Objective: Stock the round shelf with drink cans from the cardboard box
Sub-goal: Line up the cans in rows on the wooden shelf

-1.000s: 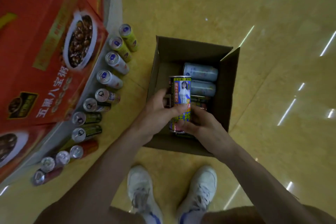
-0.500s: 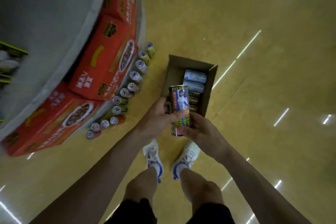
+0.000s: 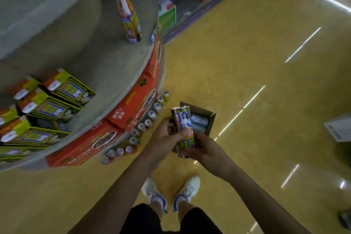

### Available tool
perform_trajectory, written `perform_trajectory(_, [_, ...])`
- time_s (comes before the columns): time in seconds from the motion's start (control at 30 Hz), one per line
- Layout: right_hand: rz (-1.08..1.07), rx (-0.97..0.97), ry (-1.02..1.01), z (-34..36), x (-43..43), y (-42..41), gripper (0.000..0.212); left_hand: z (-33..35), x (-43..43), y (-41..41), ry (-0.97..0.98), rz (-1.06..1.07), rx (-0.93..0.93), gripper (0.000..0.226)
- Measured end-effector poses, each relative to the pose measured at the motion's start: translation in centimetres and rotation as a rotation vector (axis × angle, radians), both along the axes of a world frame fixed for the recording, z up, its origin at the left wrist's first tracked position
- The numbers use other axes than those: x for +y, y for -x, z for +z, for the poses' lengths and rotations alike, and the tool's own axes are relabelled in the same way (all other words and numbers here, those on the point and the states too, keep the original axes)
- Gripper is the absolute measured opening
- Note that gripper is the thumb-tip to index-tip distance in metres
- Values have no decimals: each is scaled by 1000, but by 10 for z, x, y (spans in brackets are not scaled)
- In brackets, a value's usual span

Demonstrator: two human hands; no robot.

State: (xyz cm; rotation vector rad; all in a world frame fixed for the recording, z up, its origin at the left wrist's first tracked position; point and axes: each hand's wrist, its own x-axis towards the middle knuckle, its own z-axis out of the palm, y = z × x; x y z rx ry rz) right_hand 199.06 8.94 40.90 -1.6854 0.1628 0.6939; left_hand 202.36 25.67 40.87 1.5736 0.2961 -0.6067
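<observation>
Dim indoor light; white streaks of glare on glossy floor, motion blur, wide-angle bending at edges

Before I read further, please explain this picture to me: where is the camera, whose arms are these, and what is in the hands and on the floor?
There is no machine here. The camera sits on a person's head and looks forward and down, so you see that person's own white shoes, left hand and right hand. Both hands grip one drink can with a yellow and blue label. Behind it, on the yellow floor, stands the open cardboard box, with pale cans lying inside. On the left is the round shelf: a tall bottle and yellow-green cartons stand on it. Below its edge sit red cartons, and a curved row of cans stands on the floor before them.
</observation>
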Motion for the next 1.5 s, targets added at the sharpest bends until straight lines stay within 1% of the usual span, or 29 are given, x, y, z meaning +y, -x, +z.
perform_trajectory(0.07, [14,-46,29,16,6,0,49,19,5,1,-7,19,-43,45])
perform_trajectory(0.17, [15,-110,43,35,20,-2,35,44,21,0,-6,8,-116,50])
perform_trajectory(0.2, [20,-119,39,41,26,-3,31,52,26,-1,-7,12,-136,49])
perform_trajectory(0.27, [22,-187,61,57,41,-9,27,67,40,-5,-8,42,-181,38])
perform_trajectory(0.33, [49,-274,64,75,59,-14,31,84,54,-9,-11,70,-225,31])
perform_trajectory(0.43, [80,-356,68,99,86,-24,49,107,78,-14,-2,134,-284,32])
perform_trajectory(0.5, [98,-410,70,112,106,-32,54,124,98,-16,-9,176,-338,25])
perform_trajectory(0.53, [110,-433,78,120,116,-35,53,133,108,-17,-14,187,-370,23])
perform_trajectory(0.6, [145,-481,86,134,135,-42,44,150,128,-17,-15,212,-427,24])
perform_trajectory(0.7, [184,-561,86,152,166,-55,28,173,160,-19,-9,260,-499,34])
perform_trajectory(0.73, [191,-580,67,158,177,-59,27,182,171,-21,-31,262,-522,34])
perform_trajectory(0.83, [223,-627,41,174,209,-71,29,201,203,-23,-44,278,-579,17])
perform_trajectory(1.0, [317,-718,17,201,259,-86,34,225,251,-26,-81,385,-647,19])
perform_trajectory(1.03, [348,-740,18,203,267,-91,33,228,259,-28,-94,401,-654,19])
perform_trajectory(1.1, [385,-774,18,209,283,-100,19,234,274,-32,-113,436,-661,21])
perform_trajectory(1.13, [394,-780,16,211,291,-106,15,237,280,-34,-115,453,-662,23])
perform_trajectory(1.23, [418,-790,10,217,311,-125,25,242,298,-43,-134,503,-676,26])
perform_trajectory(1.37, [465,-800,-2,220,340,-157,46,248,317,-65,-148,589,-697,40])
perform_trajectory(1.5, [503,-812,-13,218,363,-196,56,248,335,-94,-159,633,-704,36])
